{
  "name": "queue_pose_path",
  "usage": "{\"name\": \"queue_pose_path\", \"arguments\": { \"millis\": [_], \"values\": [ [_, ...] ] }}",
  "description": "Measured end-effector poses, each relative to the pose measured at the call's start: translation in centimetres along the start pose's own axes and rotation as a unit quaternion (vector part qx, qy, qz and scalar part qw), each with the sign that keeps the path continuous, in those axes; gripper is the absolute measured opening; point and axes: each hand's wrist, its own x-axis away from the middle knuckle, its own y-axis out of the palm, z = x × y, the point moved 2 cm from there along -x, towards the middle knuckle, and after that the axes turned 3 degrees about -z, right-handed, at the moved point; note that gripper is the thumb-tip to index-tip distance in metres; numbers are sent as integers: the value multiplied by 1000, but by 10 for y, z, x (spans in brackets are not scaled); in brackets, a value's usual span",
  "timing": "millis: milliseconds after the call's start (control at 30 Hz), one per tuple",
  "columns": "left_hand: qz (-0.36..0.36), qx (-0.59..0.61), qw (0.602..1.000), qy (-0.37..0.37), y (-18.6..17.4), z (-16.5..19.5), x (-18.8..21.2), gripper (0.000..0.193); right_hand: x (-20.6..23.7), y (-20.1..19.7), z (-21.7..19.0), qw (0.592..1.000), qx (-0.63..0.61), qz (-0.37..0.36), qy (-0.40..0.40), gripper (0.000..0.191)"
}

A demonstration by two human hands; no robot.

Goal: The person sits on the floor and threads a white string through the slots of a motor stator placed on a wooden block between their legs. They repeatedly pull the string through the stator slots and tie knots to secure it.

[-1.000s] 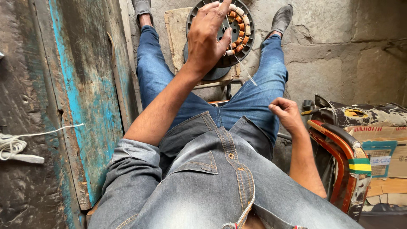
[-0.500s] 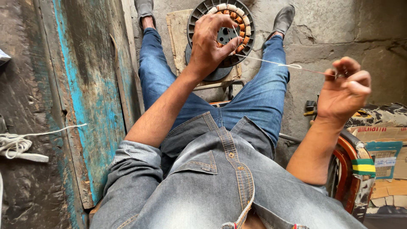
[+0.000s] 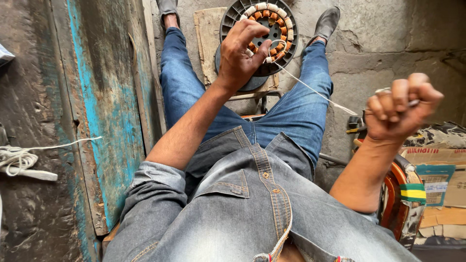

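The left hand [image 3: 240, 56] pinches the far round stator [image 3: 264, 31] (copper coils around its ring), from which a taut white thread [image 3: 315, 91] slants near and right into the fisted right hand [image 3: 400, 107].

A weathered plank with peeling blue paint [image 3: 104, 126] stood at nine o'clock, a coiled white cord [image 3: 19, 160] beyond it; cardboard boxes [image 3: 437, 189] sat at four o'clock on the concrete floor [image 3: 378, 43].
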Motion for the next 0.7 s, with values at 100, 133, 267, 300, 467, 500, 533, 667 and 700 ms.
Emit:
{"name": "queue_pose_path", "arguments": {
  "millis": [100,133,267,300,467,500,533,667,700],
  "values": [
    [-11,-50,999,11,1,1,1,21,14,-29,16,956,201,200,79,39],
    [-27,-61,997,22,1,3,0,26,19,-40,21,938,227,240,105,35],
    [-95,-103,988,70,-3,15,0,47,48,-75,41,895,272,324,138,32],
    [-114,-111,984,85,-4,18,1,53,54,-82,45,889,282,332,145,31],
    [-138,-112,978,111,-9,21,0,47,65,-106,60,862,309,358,184,28],
    [-142,-107,978,110,-9,19,0,46,64,-107,61,852,335,355,188,30],
    [-136,-108,978,115,-9,18,1,40,64,-108,63,842,360,351,194,32],
    [-110,-116,980,121,-7,13,5,22,60,-104,74,828,415,319,200,29],
    [-104,-116,981,120,-6,13,6,19,60,-102,79,821,441,303,201,26]
  ]
}}
